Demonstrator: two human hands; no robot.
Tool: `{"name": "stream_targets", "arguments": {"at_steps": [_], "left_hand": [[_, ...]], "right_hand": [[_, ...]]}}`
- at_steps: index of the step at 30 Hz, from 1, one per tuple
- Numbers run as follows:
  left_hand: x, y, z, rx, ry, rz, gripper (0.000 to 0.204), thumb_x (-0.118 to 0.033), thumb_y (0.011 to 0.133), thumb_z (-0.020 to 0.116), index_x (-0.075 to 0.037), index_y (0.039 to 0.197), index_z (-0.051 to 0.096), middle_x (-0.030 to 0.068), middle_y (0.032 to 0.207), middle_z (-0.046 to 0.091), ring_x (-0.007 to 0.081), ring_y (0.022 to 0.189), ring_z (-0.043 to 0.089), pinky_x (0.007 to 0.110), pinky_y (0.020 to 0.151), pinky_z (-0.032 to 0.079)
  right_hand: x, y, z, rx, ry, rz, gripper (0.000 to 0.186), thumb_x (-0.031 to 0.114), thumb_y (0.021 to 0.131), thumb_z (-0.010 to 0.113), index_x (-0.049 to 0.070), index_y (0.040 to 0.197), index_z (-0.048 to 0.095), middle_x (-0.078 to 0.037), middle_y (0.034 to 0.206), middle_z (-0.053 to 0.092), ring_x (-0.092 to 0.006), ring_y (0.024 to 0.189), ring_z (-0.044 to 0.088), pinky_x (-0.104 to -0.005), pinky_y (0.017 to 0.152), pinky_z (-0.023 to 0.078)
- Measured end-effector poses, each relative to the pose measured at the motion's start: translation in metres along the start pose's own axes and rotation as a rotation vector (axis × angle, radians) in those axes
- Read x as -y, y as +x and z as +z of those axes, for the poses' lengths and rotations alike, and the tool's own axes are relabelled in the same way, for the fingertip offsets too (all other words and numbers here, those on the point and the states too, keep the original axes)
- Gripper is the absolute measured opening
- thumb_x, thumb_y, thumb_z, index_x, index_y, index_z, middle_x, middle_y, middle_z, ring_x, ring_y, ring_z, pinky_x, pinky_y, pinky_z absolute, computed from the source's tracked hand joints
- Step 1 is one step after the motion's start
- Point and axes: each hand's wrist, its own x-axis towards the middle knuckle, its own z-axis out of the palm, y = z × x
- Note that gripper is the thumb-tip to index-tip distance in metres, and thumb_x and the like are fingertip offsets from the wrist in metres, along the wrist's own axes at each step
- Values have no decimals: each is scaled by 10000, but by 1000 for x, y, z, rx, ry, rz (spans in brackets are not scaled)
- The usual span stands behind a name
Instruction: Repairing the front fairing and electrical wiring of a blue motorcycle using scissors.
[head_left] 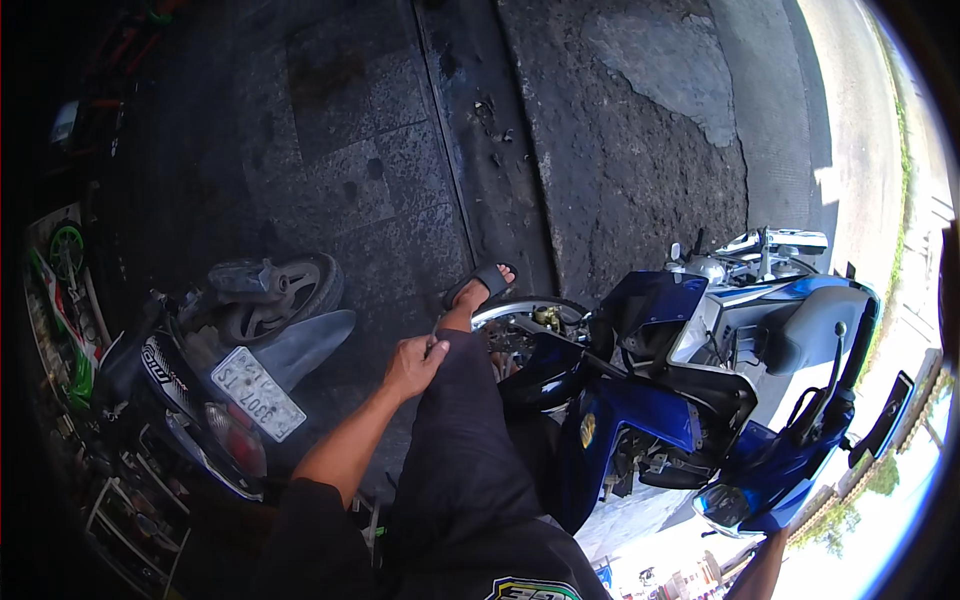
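My left hand [410, 368] is closed, resting by my bent knee in dark trousers [450, 420]. Whatever its fingers hold, if anything, is too small to make out. Close on my right stands a blue motorbike [640, 405], its front wheel [530, 318] beside my sandalled foot [485, 285]. My right forearm [764, 566] reaches up to the bike's front end, near the headlight [725, 505]. The right hand itself is hidden behind the blue fairing, so its fingers do not show. A mirror [880, 415] sticks out at the far right of the bike.
To my left is the rear of another motorbike, with a grey mudguard [315, 350], a white number plate [258, 393] and a rear wheel [290, 290]. A green and white bike [65, 330] stands at the left edge. A groove [445, 130] crosses the dark, stained floor.
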Motion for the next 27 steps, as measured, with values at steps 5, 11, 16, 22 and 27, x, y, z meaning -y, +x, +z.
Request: {"name": "stream_targets", "arguments": {"at_steps": [5,11,16,22,27], "left_hand": [[-148,-35,22,687,-101,470,327,-219,966,580,-106,1270,620,149,913,721,316,815,709,393,698,552],[-208,-100,43,1166,-44,752,531,-188,962,535,-86,1468,412,151,655,627,307,551,628,427,545,515],[-205,-104,54,1216,26,791,414,-200,948,558,-37,1324,498,165,644,623,343,604,656,457,540,517],[-200,-108,62,1139,-25,821,278,-189,911,606,-17,1113,525,166,638,619,359,619,660,465,539,513],[-201,-111,70,1116,31,843,279,-166,878,621,12,1065,513,165,636,620,355,636,665,451,559,519]], "right_hand": [[43,-7,23,-60,37,16,340,218,952,538,-89,1033,662,-143,895,714,-235,808,662,-390,745,512],[46,0,16,-87,81,26,339,217,951,539,-87,1037,663,-142,900,713,-233,814,662,-389,747,511],[38,7,7,-98,96,39,338,216,951,539,-85,1041,663,-141,905,713,-231,818,661,-388,749,511],[35,15,4,-109,118,66,337,215,950,540,-83,1045,664,-140,910,713,-229,824,661,-387,751,510],[24,9,5,-129,148,89,336,215,950,541,-81,1049,665,-139,915,712,-228,829,660,-386,753,510]]}}
